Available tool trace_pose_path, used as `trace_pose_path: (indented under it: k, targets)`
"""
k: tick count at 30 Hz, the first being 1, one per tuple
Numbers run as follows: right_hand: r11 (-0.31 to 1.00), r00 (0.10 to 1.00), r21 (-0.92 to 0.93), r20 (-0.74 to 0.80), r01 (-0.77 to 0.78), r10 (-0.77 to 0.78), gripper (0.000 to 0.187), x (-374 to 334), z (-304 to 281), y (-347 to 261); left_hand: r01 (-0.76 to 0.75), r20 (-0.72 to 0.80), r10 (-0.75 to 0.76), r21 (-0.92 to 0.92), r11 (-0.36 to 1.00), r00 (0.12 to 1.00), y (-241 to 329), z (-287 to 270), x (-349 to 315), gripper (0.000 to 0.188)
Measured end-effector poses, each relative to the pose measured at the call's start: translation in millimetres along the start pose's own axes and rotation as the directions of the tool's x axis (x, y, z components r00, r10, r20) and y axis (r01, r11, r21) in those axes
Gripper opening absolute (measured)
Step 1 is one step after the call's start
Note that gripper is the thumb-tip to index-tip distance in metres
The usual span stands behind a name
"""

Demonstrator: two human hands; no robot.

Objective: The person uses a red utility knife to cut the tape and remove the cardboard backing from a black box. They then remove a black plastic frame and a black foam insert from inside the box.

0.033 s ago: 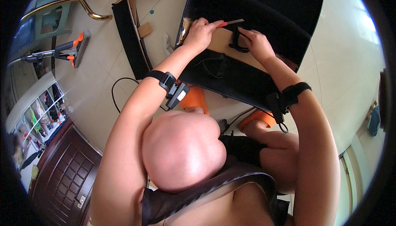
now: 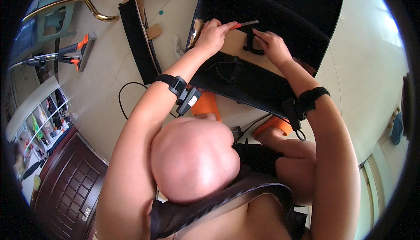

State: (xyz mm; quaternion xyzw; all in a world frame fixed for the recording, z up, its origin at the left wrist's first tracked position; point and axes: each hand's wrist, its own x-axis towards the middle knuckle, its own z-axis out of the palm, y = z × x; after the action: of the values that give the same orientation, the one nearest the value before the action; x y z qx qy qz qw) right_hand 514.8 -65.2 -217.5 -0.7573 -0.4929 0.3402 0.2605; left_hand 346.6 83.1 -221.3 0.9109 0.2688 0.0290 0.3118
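My left hand (image 2: 213, 37) is closed round the red handle of a knife (image 2: 249, 23), its narrow metal blade pointing right. The blade is over the inside of a black fabric-lined box (image 2: 280, 14) with its front folded down. Beside the blade, my right hand (image 2: 273, 45) pinches a black fabric strap (image 2: 250, 46) with thumb and forefinger. Behind the strap shows a bare brown board (image 2: 235, 42). Torn brown board edges (image 2: 197, 29) stick up at the box's left side. A loop of black cloth (image 2: 227, 68) lies on the black panel nearest me.
Left of the box lie long black-covered board pieces (image 2: 138, 38) on the tiled floor. A black cable (image 2: 120, 93) curls near my left forearm. Orange slippers (image 2: 205, 104) are on my feet below the box. An orange-and-grey floor cleaning tool (image 2: 81, 52) and a brass-coloured frame (image 2: 98, 14) stand far left.
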Motion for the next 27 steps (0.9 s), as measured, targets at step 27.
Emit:
trace_pose_path:
  k: [27]
  targets:
    - [0.585,0.844,0.629,0.237,-0.511,0.482,0.031,12.9,-11.3,-7.9,0.053,0.023,-0.053,-0.016,0.998,0.998,6.3,1.7,-9.6,0.029]
